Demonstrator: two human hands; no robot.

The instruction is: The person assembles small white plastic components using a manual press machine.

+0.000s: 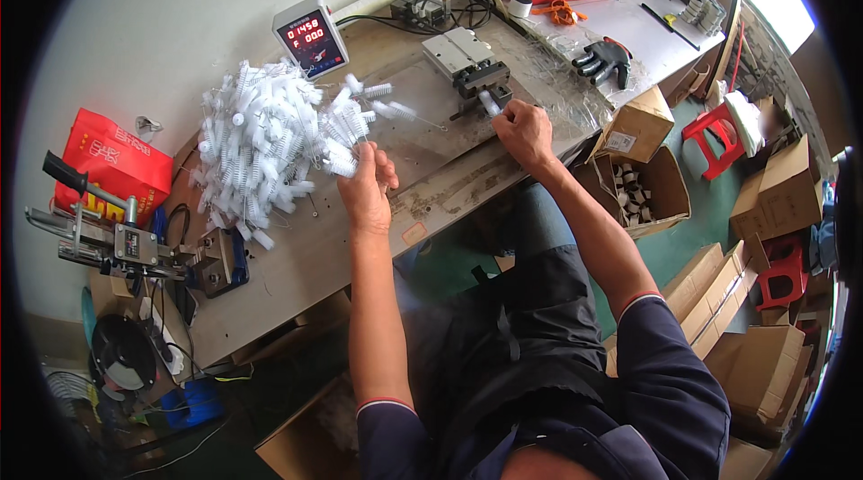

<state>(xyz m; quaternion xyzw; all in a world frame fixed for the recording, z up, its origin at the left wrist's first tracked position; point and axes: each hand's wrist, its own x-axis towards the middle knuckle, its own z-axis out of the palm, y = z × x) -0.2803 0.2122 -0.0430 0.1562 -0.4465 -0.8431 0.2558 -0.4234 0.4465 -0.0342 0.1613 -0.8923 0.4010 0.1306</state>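
Note:
White bristle brushes [261, 138] with thin wire stems lie in a large tangled heap on the left of the workbench. At the heap's right edge is my left hand [367, 188], its fingers curled in toward the thumb. One brush lies right beside that thumb, and what the fingers hold, if anything, is hidden. My right hand [526, 131] is closed around the end of a small white brush [490, 103], whose bristles point at the jaw of a metal bench machine [467, 65]. The brush's far end touches or nearly touches that jaw.
A counter box with a red display [312, 38] stands behind the heap. A lever press [135, 246] and red bag [112, 161] are at left. A black-and-grey glove [604, 62] lies at the back right. Below it, an open carton [643, 192] holds brown pieces.

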